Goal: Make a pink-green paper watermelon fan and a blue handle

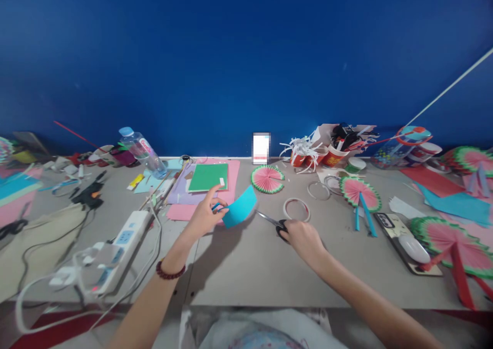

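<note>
Between the thumb and fingers of my left hand (208, 213) is a curved piece of blue paper (241, 207), held up above the table. My right hand (306, 238) grips a pair of scissors (271, 218) by the black handles. The scissor blades point left, their tips close to the paper's right edge; I cannot tell whether they touch it. Behind the hands lies a round folded paper fan (267, 179), pink with a green rim. A roll of tape (296, 210) rests just beyond my right hand.
A green sheet (209, 177) tops a paper stack. On the left are a power strip (127, 238), a glue gun (90, 192) and a tilted bottle (144, 153). To the right lie a phone (400, 236) with a mouse (413, 249), finished fans (361, 194) and red cups (335, 156).
</note>
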`<state>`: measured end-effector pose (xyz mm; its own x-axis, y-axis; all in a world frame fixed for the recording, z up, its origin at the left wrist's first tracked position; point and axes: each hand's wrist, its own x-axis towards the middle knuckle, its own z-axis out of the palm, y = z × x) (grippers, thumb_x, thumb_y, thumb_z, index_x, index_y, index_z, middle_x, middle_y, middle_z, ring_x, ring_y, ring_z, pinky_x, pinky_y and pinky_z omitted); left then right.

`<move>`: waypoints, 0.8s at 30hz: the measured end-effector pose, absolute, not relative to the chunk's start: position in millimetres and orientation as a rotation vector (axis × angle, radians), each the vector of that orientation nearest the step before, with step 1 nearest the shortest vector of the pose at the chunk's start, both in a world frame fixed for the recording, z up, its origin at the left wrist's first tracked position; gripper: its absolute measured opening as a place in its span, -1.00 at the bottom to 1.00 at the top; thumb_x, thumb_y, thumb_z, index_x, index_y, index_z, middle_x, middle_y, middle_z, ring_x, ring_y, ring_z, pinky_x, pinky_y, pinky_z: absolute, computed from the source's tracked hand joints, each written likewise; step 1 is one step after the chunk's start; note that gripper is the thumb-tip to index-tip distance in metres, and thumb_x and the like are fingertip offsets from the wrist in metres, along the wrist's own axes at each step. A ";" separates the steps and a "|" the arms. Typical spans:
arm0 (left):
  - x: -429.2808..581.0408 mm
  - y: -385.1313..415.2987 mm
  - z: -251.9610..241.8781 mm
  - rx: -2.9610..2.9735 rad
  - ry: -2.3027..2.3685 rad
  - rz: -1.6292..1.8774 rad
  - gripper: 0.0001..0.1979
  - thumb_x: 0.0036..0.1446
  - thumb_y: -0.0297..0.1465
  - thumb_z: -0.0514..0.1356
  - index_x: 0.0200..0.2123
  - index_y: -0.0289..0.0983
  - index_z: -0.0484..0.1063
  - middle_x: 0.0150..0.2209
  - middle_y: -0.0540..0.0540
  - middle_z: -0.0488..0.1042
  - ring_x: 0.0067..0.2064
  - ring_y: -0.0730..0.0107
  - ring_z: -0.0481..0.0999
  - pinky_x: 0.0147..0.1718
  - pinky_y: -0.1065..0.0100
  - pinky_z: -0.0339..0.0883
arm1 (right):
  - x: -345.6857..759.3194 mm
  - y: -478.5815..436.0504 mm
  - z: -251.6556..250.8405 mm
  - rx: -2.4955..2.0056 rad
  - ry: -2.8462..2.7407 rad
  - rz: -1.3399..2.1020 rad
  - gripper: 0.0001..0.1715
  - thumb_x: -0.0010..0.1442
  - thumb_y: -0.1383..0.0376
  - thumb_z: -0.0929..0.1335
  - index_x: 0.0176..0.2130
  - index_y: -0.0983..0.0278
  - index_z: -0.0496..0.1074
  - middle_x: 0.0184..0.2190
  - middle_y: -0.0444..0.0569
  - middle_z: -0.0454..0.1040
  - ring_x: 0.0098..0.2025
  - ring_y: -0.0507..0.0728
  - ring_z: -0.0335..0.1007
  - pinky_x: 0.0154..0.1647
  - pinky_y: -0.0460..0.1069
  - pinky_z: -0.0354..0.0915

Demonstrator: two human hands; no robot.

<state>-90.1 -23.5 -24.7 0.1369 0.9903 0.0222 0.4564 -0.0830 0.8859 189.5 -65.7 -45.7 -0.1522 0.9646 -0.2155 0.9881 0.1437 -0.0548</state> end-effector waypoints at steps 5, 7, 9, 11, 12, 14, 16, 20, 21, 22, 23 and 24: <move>-100.7 -6.5 -38.0 1.743 1.721 0.724 -0.37 0.02 -0.42 0.17 0.19 -0.17 0.11 -0.23 -0.11 0.53 -0.17 0.29 0.53 -0.23 0.34 0.35 | 187.8 -59.8 -44.3 1.951 2.307 -0.365 -0.82 0.18 0.31 0.32 -0.20 0.36 0.38 -0.22 0.15 0.48 -0.31 0.18 0.48 -0.49 -0.06 0.01; -103.8 -0.6 -40.2 1.764 1.836 0.638 -0.36 0.03 -0.43 0.17 0.20 -0.17 0.11 -0.17 -0.15 0.53 -0.09 0.24 0.51 -0.23 0.33 0.34 | 192.0 -56.2 -43.8 1.945 2.337 -0.513 -0.76 0.13 0.34 0.35 -0.15 0.35 0.33 -0.30 0.08 0.48 -0.31 0.17 0.46 -0.49 -0.07 -0.01; -106.1 5.2 -41.6 1.791 1.896 0.561 -0.36 0.04 -0.44 0.17 0.21 -0.16 0.09 -0.13 -0.16 0.53 -0.04 0.21 0.49 -0.21 0.33 0.32 | 196.4 -53.3 -42.2 1.883 2.389 -0.655 -0.77 0.08 0.35 0.36 -0.20 0.32 0.32 -0.35 0.01 0.46 -0.33 0.13 0.42 -0.47 -0.08 -0.02; -107.5 10.8 -43.1 1.821 1.943 0.506 -0.36 0.05 -0.43 0.16 0.22 -0.16 0.08 -0.12 -0.15 0.53 -0.03 0.20 0.49 -0.21 0.32 0.31 | 198.1 -51.3 -38.8 1.787 2.467 -0.728 -0.84 0.06 0.37 0.35 -0.27 0.29 0.34 -0.35 -0.02 0.45 -0.32 0.11 0.39 -0.44 -0.08 0.00; -107.7 13.4 -43.9 1.839 1.974 0.482 -0.36 0.06 -0.43 0.16 0.22 -0.16 0.07 -0.11 -0.14 0.53 -0.04 0.19 0.49 -0.21 0.32 0.31 | 197.1 -50.3 -36.3 1.732 2.517 -0.732 -0.87 0.06 0.39 0.34 -0.29 0.28 0.35 -0.34 -0.02 0.45 -0.30 0.11 0.39 -0.42 -0.08 0.02; -107.1 17.7 -45.9 1.877 2.029 0.435 -0.37 0.07 -0.42 0.14 0.22 -0.18 0.07 -0.09 -0.15 0.52 -0.04 0.17 0.49 -0.21 0.31 0.31 | 190.4 -46.7 -30.7 1.613 2.642 -0.704 -0.85 0.10 0.43 0.28 -0.27 0.28 0.38 -0.29 0.00 0.46 -0.23 0.13 0.39 -0.34 -0.07 0.09; -105.2 20.6 -47.9 1.901 2.043 0.404 -0.40 0.09 -0.41 0.13 0.21 -0.19 0.09 -0.08 -0.15 0.52 -0.04 0.16 0.49 -0.21 0.31 0.31 | 177.2 -39.5 -26.2 1.505 2.791 -0.674 -0.74 0.13 0.45 0.24 -0.17 0.28 0.39 -0.20 0.03 0.46 -0.15 0.14 0.39 -0.22 -0.04 0.15; -99.5 22.8 -51.9 1.919 2.041 0.401 -0.46 0.13 -0.39 0.10 0.20 -0.19 0.11 -0.06 -0.14 0.51 -0.03 0.19 0.48 -0.18 0.32 0.30 | 139.0 -14.7 -31.4 1.174 3.096 -0.667 -0.54 0.21 0.26 0.28 0.10 0.24 0.26 0.10 0.07 0.33 0.11 0.18 0.25 0.06 0.04 0.16; -98.2 23.0 -53.1 1.923 2.058 0.398 -0.47 0.13 -0.39 0.10 0.19 -0.19 0.12 -0.06 -0.14 0.51 -0.04 0.19 0.48 -0.19 0.32 0.30 | 129.3 -7.9 -36.1 1.152 3.121 -0.615 -0.53 0.23 0.24 0.27 0.12 0.25 0.25 0.13 0.10 0.31 0.15 0.19 0.22 0.10 0.06 0.14; -97.1 23.2 -54.3 1.929 2.077 0.394 -0.48 0.14 -0.39 0.09 0.19 -0.20 0.12 -0.07 -0.15 0.51 -0.05 0.18 0.49 -0.19 0.32 0.30 | 120.3 -1.7 -41.5 1.150 3.130 -0.564 -0.53 0.26 0.22 0.25 0.13 0.27 0.24 0.15 0.13 0.27 0.16 0.20 0.20 0.12 0.09 0.13; -96.1 23.2 -55.6 1.935 2.095 0.391 -0.48 0.15 -0.38 0.09 0.19 -0.21 0.13 -0.08 -0.15 0.52 -0.06 0.18 0.49 -0.21 0.32 0.30 | 112.5 3.9 -47.3 1.189 3.123 -0.515 -0.55 0.28 0.21 0.22 0.14 0.26 0.25 0.16 0.14 0.27 0.16 0.21 0.21 0.13 0.11 0.13; -95.3 23.2 -56.9 1.939 2.117 0.389 -0.48 0.15 -0.37 0.08 0.19 -0.22 0.12 -0.10 -0.15 0.52 -0.08 0.17 0.50 -0.23 0.32 0.30 | 105.9 8.4 -53.0 1.211 3.113 -0.474 -0.55 0.30 0.19 0.21 0.13 0.27 0.25 0.15 0.15 0.27 0.15 0.21 0.22 0.13 0.12 0.13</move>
<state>-95.3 23.2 -56.9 -0.0880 0.9961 0.0003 0.9311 0.0821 0.3553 105.9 8.4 -53.0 -0.7192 0.6857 0.1123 0.6213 0.7069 -0.3381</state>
